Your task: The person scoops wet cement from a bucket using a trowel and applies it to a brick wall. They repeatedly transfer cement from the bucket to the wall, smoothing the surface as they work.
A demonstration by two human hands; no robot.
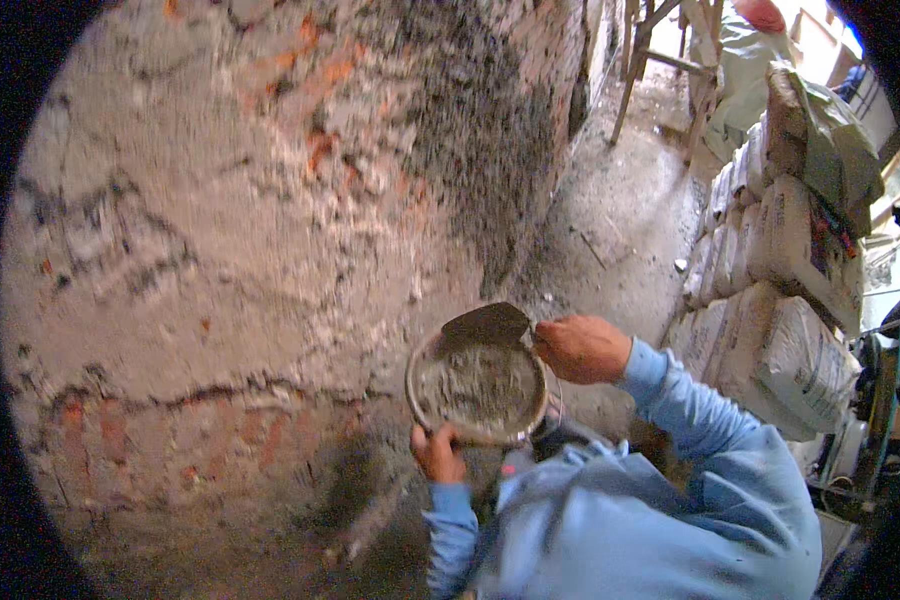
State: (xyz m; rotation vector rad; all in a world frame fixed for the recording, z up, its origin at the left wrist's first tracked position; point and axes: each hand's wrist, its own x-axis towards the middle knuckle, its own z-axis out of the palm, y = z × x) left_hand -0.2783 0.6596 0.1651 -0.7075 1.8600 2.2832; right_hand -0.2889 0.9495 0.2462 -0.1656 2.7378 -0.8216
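My left hand (438, 455) grips the near left rim of a round bucket (409, 392), with the fingers closed over its edge. Grey wet mortar (480, 388) fills much of what shows inside it. In my right hand (582, 348) is a trowel (487, 324), its fist wrapped round the handle. The dark blade lies across the far rim of the bucket, over the mortar. Most of the trowel's handle is hidden by my fingers.
A rough wall (220, 250) with exposed brick and dark patches rises at the left. Stacked paper sacks (805, 240) stand at the right, partly under pale sheeting. Beyond, a wooden trestle (670, 60) stands on the dusty floor (620, 230).
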